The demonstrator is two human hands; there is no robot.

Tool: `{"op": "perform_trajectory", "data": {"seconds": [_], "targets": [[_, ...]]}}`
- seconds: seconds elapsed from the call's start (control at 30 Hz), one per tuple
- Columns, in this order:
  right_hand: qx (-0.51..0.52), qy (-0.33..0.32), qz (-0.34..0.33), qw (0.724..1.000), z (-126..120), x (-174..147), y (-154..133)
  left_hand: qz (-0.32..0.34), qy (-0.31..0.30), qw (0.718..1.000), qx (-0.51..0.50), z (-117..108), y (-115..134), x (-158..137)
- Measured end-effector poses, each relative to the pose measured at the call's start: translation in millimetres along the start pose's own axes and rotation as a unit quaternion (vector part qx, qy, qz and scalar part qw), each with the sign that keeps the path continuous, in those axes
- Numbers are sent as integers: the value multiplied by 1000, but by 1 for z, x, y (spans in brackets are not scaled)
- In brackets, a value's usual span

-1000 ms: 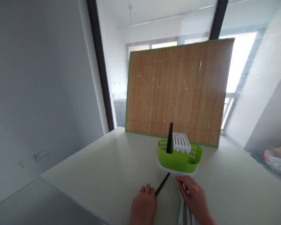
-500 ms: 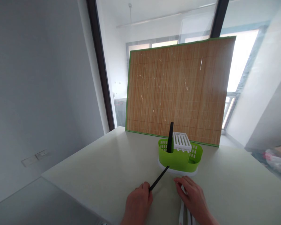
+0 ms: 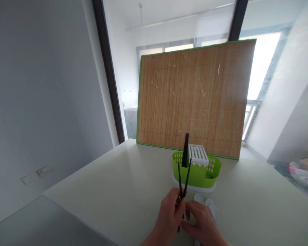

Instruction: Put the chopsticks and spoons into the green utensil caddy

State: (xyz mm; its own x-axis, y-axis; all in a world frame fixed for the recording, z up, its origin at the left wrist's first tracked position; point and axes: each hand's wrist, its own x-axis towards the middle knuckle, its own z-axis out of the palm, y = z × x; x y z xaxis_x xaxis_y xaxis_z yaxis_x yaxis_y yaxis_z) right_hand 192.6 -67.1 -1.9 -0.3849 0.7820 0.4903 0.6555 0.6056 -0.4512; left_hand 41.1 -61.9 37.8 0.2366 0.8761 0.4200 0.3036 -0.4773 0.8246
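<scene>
A pair of black chopsticks point(image 3: 188, 177) points up and away from me, the tips spread into a V before the green basket. My left hand point(image 3: 170, 210) is closed around them at mid-length. Close against it, my right hand point(image 3: 201, 217) has its thumb and fingers bent in at the lower ends of the chopsticks; the exact contact is partly hidden. White spoons point(image 3: 198, 198) lie on the table beyond and beside my right hand, which covers part of them. The green cutlery basket point(image 3: 195, 176) stands just ahead on a white base, with a black upright item point(image 3: 186, 150) in its left compartment.
A white slatted rack point(image 3: 198, 154) sits on the basket's middle. Behind, a bamboo mat panel point(image 3: 192, 99) with green edging stands upright on the white table point(image 3: 113, 181). Glass and a dark frame point(image 3: 107, 68) rise at the back; a grey wall point(image 3: 41, 85) is at left.
My left hand has moved right and turned the chopsticks upward, and their tips have parted. My right hand has shifted left and down to them, uncovering the spoon bowls.
</scene>
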Motion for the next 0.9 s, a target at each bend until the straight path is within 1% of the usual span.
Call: {"op": "perform_trajectory", "data": {"seconds": [0.1,0.2,0.33,0.43,0.5,0.6,0.7,0.8,0.87,0.9], "targets": [[25,12,7,1000,1,1,1,-12,-16,1000,-20,1,0,0],[23,11,8,1000,2,1,2,-30,-34,998,-40,-1,-1,1],[5,-14,-15,1000,2,1,2,-49,-36,994,-89,-7,2,6],[-3,-34,-14,999,1,1,2,-53,-41,989,-129,-12,9,13],[-8,-43,-11,999,1,1,3,-45,-45,989,-135,-17,16,18],[-14,-47,-17,999,0,2,4,-13,-53,994,-99,-25,24,24],[-17,-41,-25,999,0,3,4,30,-82,996,-32,-33,31,26],[-24,-31,-29,999,0,2,3,74,-112,990,41,-42,39,27],[-31,-31,-20,999,-2,2,3,92,-114,988,55,-51,46,32],[-33,-30,-15,999,-3,2,4,95,-105,989,48,-57,50,36]]}}
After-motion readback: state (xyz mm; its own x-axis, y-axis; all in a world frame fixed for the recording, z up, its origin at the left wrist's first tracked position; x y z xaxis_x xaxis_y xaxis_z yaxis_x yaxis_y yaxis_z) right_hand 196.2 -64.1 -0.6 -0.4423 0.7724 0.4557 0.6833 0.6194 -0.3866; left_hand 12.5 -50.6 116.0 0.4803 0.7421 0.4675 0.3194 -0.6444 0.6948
